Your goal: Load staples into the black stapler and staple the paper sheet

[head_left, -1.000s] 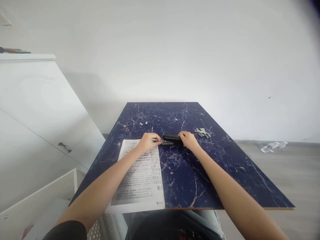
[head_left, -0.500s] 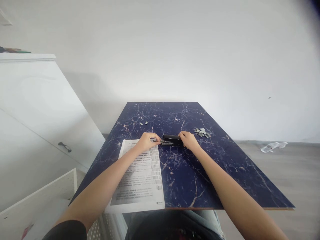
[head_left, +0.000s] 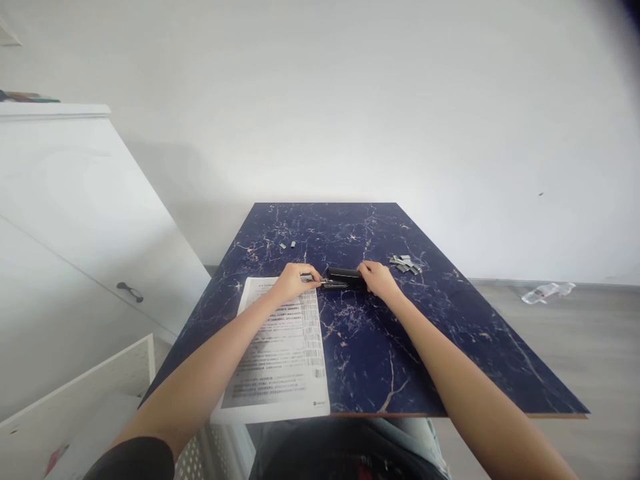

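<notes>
A black stapler (head_left: 344, 275) lies across the middle of the blue marbled table (head_left: 360, 373), its top part lifted from the metal magazine. My right hand (head_left: 375, 275) grips its right end with closed fingers. At the stapler's left end, my left hand (head_left: 296, 281) pinches with thumb and fingers at the tip of the magazine; whether a small piece sits between them I cannot make out. Printed sheets (head_left: 273, 373) lie under my left forearm, with rows of staples along their right edge. A small pile of staple strips (head_left: 404, 264) rests beyond my right hand.
Two short staple strips (head_left: 288, 245) lie toward the far left of the table. A white cabinet (head_left: 65, 220) stands at the left, with a white wall behind the table. Clear plastic packaging (head_left: 546, 292) lies on the floor at the right.
Both hands stay at the stapler in nearly the same pose. The whole view has shifted very slightly.
</notes>
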Motion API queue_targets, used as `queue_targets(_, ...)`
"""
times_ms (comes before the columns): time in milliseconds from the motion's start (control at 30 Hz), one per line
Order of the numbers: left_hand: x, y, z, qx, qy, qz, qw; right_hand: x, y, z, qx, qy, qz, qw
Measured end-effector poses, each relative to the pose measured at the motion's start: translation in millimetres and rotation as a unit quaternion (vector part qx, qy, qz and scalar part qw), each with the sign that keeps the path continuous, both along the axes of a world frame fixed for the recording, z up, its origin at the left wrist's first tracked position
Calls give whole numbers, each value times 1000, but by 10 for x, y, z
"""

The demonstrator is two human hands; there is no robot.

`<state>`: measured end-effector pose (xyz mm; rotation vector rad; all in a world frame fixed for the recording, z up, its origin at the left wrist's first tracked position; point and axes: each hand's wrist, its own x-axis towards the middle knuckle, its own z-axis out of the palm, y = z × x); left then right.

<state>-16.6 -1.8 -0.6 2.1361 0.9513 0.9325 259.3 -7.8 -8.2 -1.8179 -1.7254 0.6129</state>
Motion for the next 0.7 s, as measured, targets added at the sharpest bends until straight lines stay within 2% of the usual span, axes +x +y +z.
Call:
queue_targets(467, -18, 50, -63, 20, 11, -1, 1000, 13, 15, -22, 0, 8, 3, 1000)
queue_targets(700, -41, 48, -34, 15, 34, -3, 999, 11, 5, -8, -2, 11, -2, 1000)
